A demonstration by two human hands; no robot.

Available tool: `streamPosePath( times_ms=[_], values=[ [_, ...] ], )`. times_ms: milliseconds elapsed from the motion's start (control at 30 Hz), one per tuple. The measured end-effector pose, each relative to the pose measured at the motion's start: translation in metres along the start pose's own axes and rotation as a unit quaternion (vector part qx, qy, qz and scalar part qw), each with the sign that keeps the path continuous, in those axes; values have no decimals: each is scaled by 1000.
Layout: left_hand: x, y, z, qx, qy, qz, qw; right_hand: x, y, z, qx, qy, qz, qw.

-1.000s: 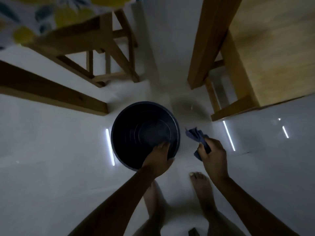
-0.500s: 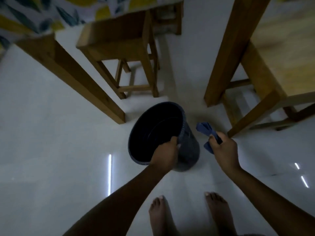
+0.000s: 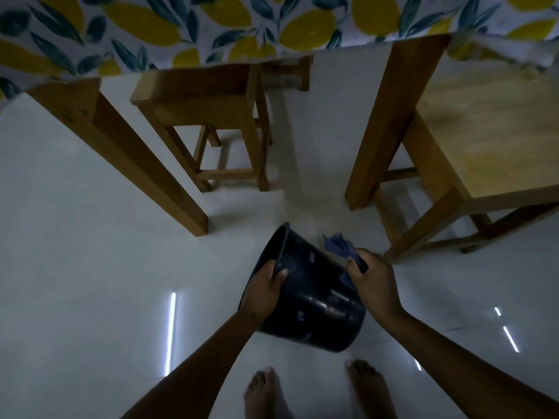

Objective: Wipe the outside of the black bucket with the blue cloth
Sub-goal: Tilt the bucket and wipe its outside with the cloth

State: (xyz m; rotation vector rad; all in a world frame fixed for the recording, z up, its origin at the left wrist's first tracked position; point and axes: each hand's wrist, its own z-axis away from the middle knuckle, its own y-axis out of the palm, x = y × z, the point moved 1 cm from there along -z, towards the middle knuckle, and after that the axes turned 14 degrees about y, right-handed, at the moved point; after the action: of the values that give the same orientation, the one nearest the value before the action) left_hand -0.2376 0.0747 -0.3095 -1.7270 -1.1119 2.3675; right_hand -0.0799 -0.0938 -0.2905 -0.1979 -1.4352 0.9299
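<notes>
The black bucket (image 3: 314,297) is lifted off the floor and tipped, its mouth facing up and to the left, its glossy outer wall and base turned toward me. My left hand (image 3: 264,287) grips the rim, thumb on the outside. My right hand (image 3: 372,282) holds the crumpled blue cloth (image 3: 338,246) against the bucket's upper right side; part of the cloth sticks out above my fingers.
White glossy floor (image 3: 90,297) all around. A wooden table leg (image 3: 136,164) stands at left, another (image 3: 384,131) at right, with a wooden stool (image 3: 217,116) behind and a second stool (image 3: 484,146) at right. A lemon-print tablecloth (image 3: 211,22) hangs above. My bare feet (image 3: 266,394) are below.
The bucket has been lifted from the floor and tipped so its side shows. My right hand has brought the cloth up to the bucket's wall. The view has tilted upward.
</notes>
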Motion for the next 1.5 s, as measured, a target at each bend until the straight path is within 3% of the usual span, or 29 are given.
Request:
streamPosePath(
  times_ms=[133,200,300,433,567,700,867,967,1067,1133,1233,1367,1400,1500],
  values=[
    [15,2,-13,-21,-18,35,999,-12,27,0,48,-25,16,998],
    [23,2,-16,-19,-26,37,999,-30,48,7,96,-73,83,989],
    [38,3,-12,-28,-23,10,999,-52,75,21,121,-165,302,931],
    [55,9,-6,-43,-9,-7,999,-50,98,2,112,-242,366,891],
    [57,10,-5,-56,-11,10,998,-39,112,-34,157,-168,296,927],
    [56,8,0,-51,-15,7,999,-53,100,-37,123,-56,255,958],
    [64,9,10,-63,-7,-14,998,-33,105,20,124,-92,323,934],
    [66,10,15,-66,-7,0,998,-23,121,-6,134,-143,315,928],
    [65,10,14,-53,-16,15,998,-33,114,-50,167,-41,228,958],
    [64,8,13,-53,-21,13,998,-49,100,-44,135,-14,222,966],
    [66,9,15,-51,-28,13,998,-51,92,6,107,-49,323,939],
    [66,10,11,-59,-26,27,998,-35,110,8,128,-168,336,918],
    [64,10,7,-58,-26,30,998,-33,114,-8,125,-163,326,923],
    [57,8,-4,-48,-26,23,998,-45,105,-49,126,-42,239,962]
  ],
)
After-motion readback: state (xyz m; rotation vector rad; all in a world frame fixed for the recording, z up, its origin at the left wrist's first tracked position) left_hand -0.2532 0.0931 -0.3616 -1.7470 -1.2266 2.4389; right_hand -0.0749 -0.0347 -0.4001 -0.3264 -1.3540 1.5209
